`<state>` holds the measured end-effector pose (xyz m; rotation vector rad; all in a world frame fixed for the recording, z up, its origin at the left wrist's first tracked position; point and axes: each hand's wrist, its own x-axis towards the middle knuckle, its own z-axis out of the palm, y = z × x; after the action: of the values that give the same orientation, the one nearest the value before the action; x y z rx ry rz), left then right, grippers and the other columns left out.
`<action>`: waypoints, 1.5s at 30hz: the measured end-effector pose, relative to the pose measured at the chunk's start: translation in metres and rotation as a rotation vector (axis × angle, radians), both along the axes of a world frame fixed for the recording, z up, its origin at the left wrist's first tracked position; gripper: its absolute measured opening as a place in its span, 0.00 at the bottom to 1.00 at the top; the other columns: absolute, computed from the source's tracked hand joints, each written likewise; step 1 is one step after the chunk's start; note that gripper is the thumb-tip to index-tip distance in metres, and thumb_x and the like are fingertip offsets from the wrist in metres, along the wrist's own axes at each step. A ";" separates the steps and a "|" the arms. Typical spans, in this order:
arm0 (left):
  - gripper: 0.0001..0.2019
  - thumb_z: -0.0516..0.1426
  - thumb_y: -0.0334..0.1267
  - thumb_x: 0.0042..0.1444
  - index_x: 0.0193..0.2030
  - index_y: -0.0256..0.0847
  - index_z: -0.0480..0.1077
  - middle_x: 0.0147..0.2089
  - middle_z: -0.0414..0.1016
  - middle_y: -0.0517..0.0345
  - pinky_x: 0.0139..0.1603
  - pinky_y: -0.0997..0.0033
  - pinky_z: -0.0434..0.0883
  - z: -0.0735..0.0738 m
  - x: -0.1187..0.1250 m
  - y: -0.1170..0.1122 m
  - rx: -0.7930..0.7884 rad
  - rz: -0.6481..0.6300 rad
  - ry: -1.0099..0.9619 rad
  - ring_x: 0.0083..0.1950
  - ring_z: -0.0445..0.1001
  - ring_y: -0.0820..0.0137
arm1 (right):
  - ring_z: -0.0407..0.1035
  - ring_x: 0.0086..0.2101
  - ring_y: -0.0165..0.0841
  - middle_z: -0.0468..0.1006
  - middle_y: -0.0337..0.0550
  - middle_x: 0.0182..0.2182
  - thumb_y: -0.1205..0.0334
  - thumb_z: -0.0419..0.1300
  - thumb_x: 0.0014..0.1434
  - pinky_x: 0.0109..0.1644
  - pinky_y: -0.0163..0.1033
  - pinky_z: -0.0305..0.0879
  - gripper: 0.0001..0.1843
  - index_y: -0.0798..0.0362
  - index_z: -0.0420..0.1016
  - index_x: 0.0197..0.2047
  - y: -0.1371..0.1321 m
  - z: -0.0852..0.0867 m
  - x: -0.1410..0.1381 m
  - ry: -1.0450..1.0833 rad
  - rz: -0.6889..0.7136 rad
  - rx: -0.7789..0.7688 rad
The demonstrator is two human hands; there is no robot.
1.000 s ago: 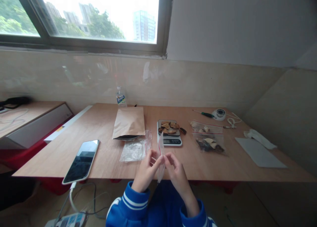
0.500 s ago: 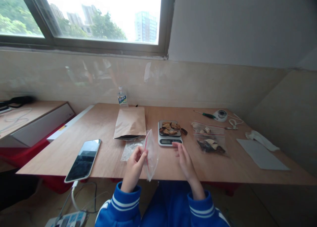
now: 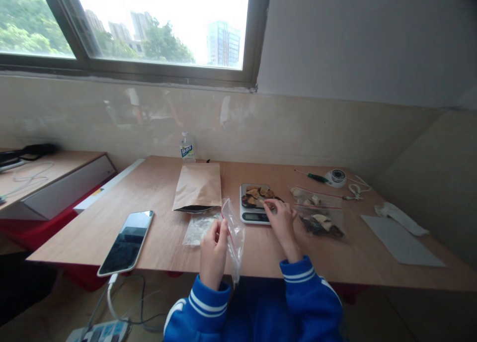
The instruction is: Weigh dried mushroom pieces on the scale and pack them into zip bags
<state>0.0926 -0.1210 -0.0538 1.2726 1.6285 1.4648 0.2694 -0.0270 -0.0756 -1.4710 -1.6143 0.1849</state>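
My left hand (image 3: pixel 214 247) is closed on a clear zip bag with a red seal line (image 3: pixel 234 232), held upright over the table's front edge. My right hand (image 3: pixel 282 217) reaches onto the small digital scale (image 3: pixel 254 215), its fingers pinched at the brown dried pieces (image 3: pixel 256 195) piled on the pan. Whether a piece is in the fingers is hidden. A stack of empty clear bags (image 3: pixel 199 228) lies just left of the held bag.
Two filled zip bags (image 3: pixel 320 215) lie right of the scale. A brown paper pouch (image 3: pixel 198 188) and a small bottle (image 3: pixel 187 148) stand behind. A phone (image 3: pixel 126 241) on a cable lies at front left. A screwdriver (image 3: pixel 309 176), a round tape (image 3: pixel 336 177) and a grey sheet (image 3: pixel 402 240) are at right.
Both hands held the bag together at first. My right hand let go and moved forward onto the scale's pile, while my left hand kept the bag and shifted slightly left.
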 end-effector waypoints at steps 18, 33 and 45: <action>0.19 0.46 0.53 0.60 0.24 0.43 0.59 0.21 0.60 0.64 0.29 0.73 0.60 -0.004 0.026 0.017 0.040 0.157 -0.217 0.25 0.61 0.72 | 0.66 0.48 0.39 0.73 0.49 0.46 0.56 0.50 0.62 0.52 0.46 0.63 0.16 0.50 0.74 0.46 0.000 0.024 -0.020 0.163 0.331 0.027; 0.22 0.52 0.58 0.54 0.22 0.41 0.56 0.19 0.56 0.67 0.22 0.76 0.59 -0.018 0.017 0.020 0.027 0.123 -0.396 0.20 0.57 0.76 | 0.61 0.43 0.42 0.71 0.49 0.42 0.50 0.53 0.60 0.48 0.44 0.56 0.16 0.49 0.74 0.45 0.051 -0.003 -0.026 -0.675 0.168 -0.034; 0.22 0.51 0.58 0.53 0.24 0.40 0.60 0.19 0.56 0.67 0.17 0.79 0.57 -0.012 0.022 0.018 -0.034 0.054 -0.313 0.19 0.57 0.77 | 0.60 0.44 0.42 0.70 0.50 0.42 0.51 0.54 0.59 0.51 0.44 0.55 0.19 0.52 0.72 0.48 0.054 -0.010 -0.026 -0.674 0.220 0.008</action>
<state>0.1143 -0.1026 -0.0660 0.9326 1.4805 1.5720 0.2432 0.0271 -0.0858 -1.4265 -2.3102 -0.2230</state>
